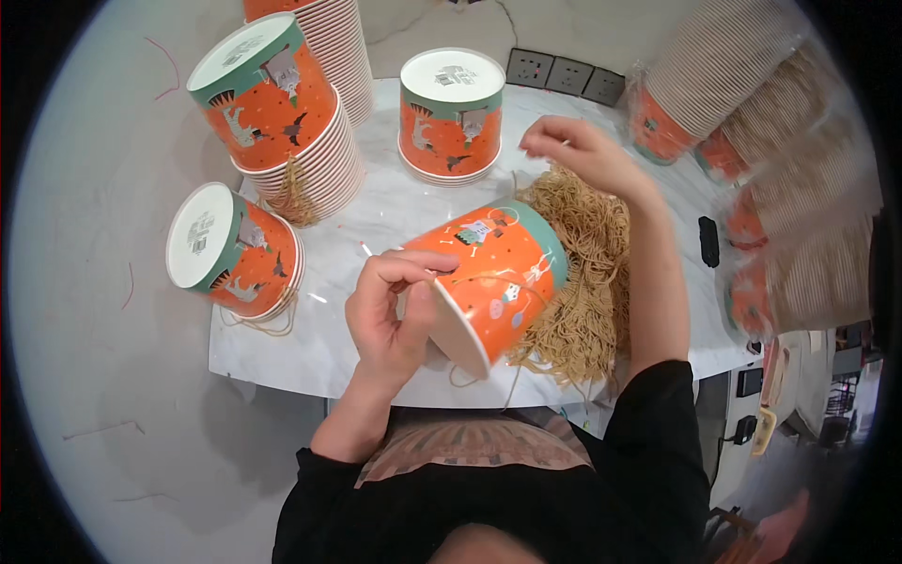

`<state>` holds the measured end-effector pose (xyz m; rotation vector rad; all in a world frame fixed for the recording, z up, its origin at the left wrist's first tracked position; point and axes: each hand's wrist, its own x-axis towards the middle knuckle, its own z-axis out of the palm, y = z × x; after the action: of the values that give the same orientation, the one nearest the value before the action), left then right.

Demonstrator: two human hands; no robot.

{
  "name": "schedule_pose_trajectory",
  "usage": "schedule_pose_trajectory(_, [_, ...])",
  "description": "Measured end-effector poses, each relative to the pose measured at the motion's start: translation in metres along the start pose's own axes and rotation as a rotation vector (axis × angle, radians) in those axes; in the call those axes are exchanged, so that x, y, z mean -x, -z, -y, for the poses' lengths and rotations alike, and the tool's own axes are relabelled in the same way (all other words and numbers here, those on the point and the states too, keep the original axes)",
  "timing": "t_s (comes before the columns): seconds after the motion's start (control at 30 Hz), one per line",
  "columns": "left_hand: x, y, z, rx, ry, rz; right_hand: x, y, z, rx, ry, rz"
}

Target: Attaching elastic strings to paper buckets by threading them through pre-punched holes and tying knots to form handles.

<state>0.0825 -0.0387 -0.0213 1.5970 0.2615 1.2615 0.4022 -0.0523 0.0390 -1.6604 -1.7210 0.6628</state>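
Note:
My left hand (390, 305) grips an orange paper bucket (503, 282) by its rim, fingers on the outer wall. The bucket is tilted on its side, its teal base end up to the right. A tan string (489, 274) runs across its printed wall from near my left fingers. My right hand (583, 155) is raised beyond the bucket, over the far end of a heap of tan strings (592, 273). Its fingers are bent together; whether a strand lies between them is too small to tell.
Upside-down orange buckets stand at the back (451, 117) and at the left front (235, 249), the latter with string at its rim. A tall bucket stack (272, 103) leans at the left. Wrapped stacks (723, 75) line the right. Sockets (568, 75) and a black object (708, 242) lie farther back.

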Motion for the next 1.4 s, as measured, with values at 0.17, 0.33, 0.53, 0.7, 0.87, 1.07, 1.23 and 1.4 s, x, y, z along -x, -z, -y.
schedule_pose_trajectory(0.17, [0.002, 0.003, -0.003, -0.015, -0.014, 0.003, 0.006, -0.018, -0.113, 0.473, -0.262, 0.116])
schedule_pose_trajectory(0.33, [0.002, 0.007, -0.011, -0.029, 0.053, -0.005, 0.032, -0.018, -0.081, 0.438, -0.419, 0.28])
schedule_pose_trajectory(0.53, [0.0, 0.005, -0.005, 0.069, 0.044, 0.0, 0.076, -0.026, -0.067, 0.403, -0.358, 0.123])
schedule_pose_trajectory(0.7, [-0.003, 0.004, -0.005, 0.058, 0.074, 0.001, 0.062, -0.019, 0.002, 0.627, -0.029, -0.435])
schedule_pose_trajectory(0.87, [-0.002, 0.012, -0.005, 0.027, 0.112, -0.069, 0.041, -0.024, 0.127, 0.201, 0.255, 0.226])
schedule_pose_trajectory(1.07, [-0.004, 0.017, -0.006, 0.076, 0.155, -0.1, 0.022, -0.039, 0.121, 0.295, 0.19, 0.334])
schedule_pose_trajectory(1.23, [-0.006, 0.025, -0.005, 0.103, 0.105, -0.015, 0.021, -0.04, 0.108, 0.123, 0.204, 0.437])
schedule_pose_trajectory(1.4, [-0.019, 0.03, -0.024, 0.009, 0.247, 0.01, 0.026, -0.047, 0.101, 0.128, 0.352, 0.303])
